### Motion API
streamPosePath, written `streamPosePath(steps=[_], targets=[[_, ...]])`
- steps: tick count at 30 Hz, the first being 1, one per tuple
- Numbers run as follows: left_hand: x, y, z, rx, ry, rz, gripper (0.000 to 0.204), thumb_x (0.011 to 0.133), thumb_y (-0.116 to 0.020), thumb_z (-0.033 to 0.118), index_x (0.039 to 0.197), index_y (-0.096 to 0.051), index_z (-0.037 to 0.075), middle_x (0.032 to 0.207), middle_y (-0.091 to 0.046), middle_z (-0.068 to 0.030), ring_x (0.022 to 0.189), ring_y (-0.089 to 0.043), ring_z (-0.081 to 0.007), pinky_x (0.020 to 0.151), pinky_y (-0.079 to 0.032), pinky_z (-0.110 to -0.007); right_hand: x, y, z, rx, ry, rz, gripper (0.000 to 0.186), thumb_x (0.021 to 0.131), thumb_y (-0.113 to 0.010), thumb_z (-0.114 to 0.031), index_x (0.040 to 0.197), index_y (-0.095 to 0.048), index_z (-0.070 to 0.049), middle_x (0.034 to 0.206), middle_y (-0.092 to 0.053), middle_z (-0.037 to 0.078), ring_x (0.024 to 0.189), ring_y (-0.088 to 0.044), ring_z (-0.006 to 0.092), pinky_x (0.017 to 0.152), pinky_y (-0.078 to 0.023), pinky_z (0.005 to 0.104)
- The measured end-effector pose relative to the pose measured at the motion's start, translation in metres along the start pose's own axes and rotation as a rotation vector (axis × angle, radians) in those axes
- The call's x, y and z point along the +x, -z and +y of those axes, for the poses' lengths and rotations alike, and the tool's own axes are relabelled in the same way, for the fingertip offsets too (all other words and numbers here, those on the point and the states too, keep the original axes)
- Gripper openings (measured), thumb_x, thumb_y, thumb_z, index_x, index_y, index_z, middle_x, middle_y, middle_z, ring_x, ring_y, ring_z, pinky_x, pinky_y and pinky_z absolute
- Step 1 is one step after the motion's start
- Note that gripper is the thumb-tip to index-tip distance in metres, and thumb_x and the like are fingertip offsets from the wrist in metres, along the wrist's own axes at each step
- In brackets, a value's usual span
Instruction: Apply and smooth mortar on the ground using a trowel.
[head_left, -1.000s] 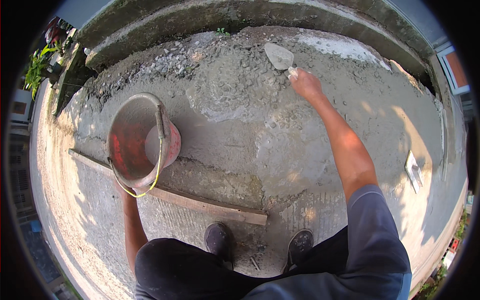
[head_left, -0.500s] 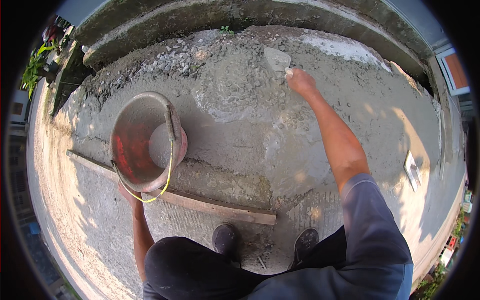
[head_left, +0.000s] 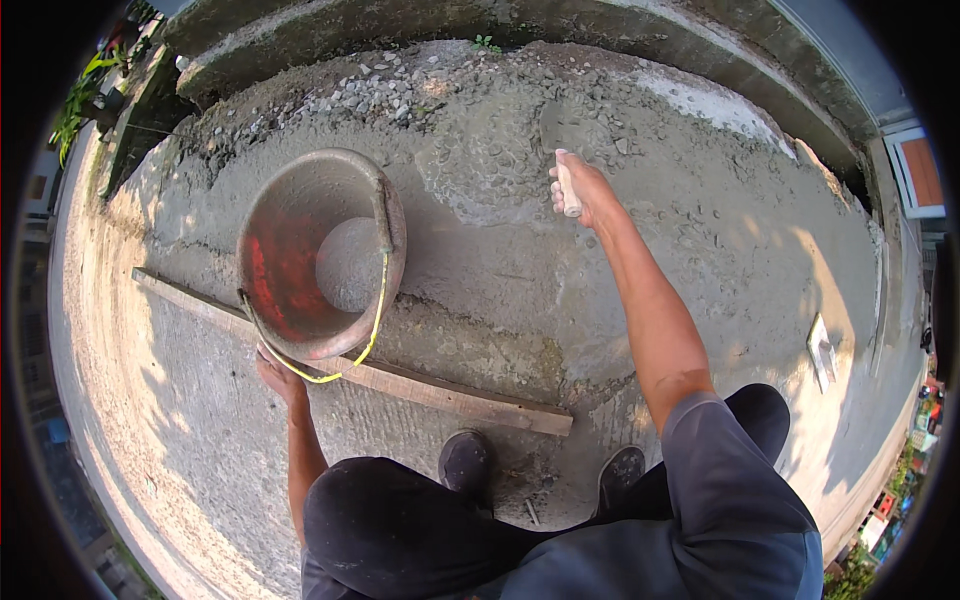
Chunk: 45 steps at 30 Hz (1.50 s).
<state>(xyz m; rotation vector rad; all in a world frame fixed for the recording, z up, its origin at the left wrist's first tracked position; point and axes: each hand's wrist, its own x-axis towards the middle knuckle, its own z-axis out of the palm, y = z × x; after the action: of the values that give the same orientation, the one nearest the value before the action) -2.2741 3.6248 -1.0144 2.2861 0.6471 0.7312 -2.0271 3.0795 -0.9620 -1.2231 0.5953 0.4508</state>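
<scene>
My right hand (head_left: 585, 190) grips the pale handle of a trowel (head_left: 569, 188), whose blade is hard to make out against the wet grey concrete (head_left: 490, 160) ahead of me. My left hand (head_left: 280, 372) is at the near edge of a grimy red-and-grey bucket (head_left: 285, 265), its fingertips partly hidden by it and seeming to grip it. The bucket is mouth up, coated inside with grey residue, its yellow-wrapped handle hanging toward me. A long wooden batten (head_left: 460, 398) lies under and to the right of the bucket, in front of my shoes.
A flat float (head_left: 822, 350) lies at the right. Loose gravel (head_left: 390, 90) borders the concrete along a stepped concrete edge (head_left: 660, 35) across the top. A plant (head_left: 75, 110) stands at the far left, and a framed panel (head_left: 918, 170) is at the far right.
My right hand has drawn the trowel slightly down and toward me, its blade now much less visible. The bucket and my left hand appear a little farther right and higher in view.
</scene>
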Motion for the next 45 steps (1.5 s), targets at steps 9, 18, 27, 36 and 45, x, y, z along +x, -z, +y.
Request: streamPosePath(steps=[9, 18, 27, 36, 45], targets=[[0.005, -0.003, 0.032, 0.105, 0.35, 0.092, 0.058, 0.099, -0.034, 0.045, 0.093, -0.057, -0.008, 0.088, -0.059, -0.0271, 0.08, -0.054, -0.0368, 0.075, -0.042, -0.043, 0.026, -0.058, -0.016, -0.082, -0.017, -0.066, 0.038, 0.091, -0.053, -0.042, 0.088, -0.049, -0.004, 0.061, -0.047, 0.003, 0.047, -0.045, 0.014, 0.039, -0.041, 0.0287], [-0.003, 0.001, -0.01, 0.024, 0.238, 0.17, 0.058, 0.098, -0.032, 0.041, 0.102, -0.061, -0.009, 0.091, -0.062, -0.0268, 0.082, -0.058, -0.0434, 0.075, -0.043, -0.047, 0.01, -0.055, -0.014, -0.172, 0.02, -0.102, 0.039, 0.091, -0.053, -0.041, 0.088, -0.049, -0.003, 0.063, -0.047, 0.004, 0.047, -0.046, 0.0139, 0.04, -0.041, 0.0287], [-0.013, -0.002, -0.051, 0.507, 0.116, 0.081, 0.053, 0.097, -0.032, 0.041, 0.115, -0.057, -0.002, 0.118, -0.055, -0.022, 0.112, -0.047, -0.0393, 0.095, -0.033, -0.048, 0.037, -0.115, -0.014, -0.312, 0.009, -0.018, 0.039, 0.091, -0.053, -0.041, 0.087, -0.049, -0.003, 0.064, -0.048, 0.004, 0.048, -0.047, 0.0141, 0.04, -0.043, 0.0301], [-0.016, 0.004, -0.039, 0.538, 0.043, 0.092, 0.052, 0.097, -0.031, 0.04, 0.117, -0.057, -0.001, 0.119, -0.056, -0.0204, 0.112, -0.048, -0.037, 0.096, -0.032, -0.048, -0.006, -0.106, -0.01, -0.321, 0.049, -0.135, 0.041, 0.09, -0.054, -0.043, 0.092, -0.05, -0.002, 0.062, -0.048, 0.003, 0.047, -0.046, 0.0122, 0.039, -0.04, 0.0276], [-0.013, -0.008, -0.028, 0.569, 0.094, 0.095, 0.05, 0.097, -0.031, 0.038, 0.12, -0.056, 0.0, 0.119, -0.055, -0.0191, 0.113, -0.046, -0.0355, 0.097, -0.031, -0.048, -0.047, -0.119, 0.059, 0.061, 0.0, 0.209, 0.042, 0.091, -0.051, -0.043, 0.096, -0.048, -0.002, 0.063, -0.048, 0.006, 0.047, -0.048, 0.0183, 0.041, -0.043, 0.0342]])
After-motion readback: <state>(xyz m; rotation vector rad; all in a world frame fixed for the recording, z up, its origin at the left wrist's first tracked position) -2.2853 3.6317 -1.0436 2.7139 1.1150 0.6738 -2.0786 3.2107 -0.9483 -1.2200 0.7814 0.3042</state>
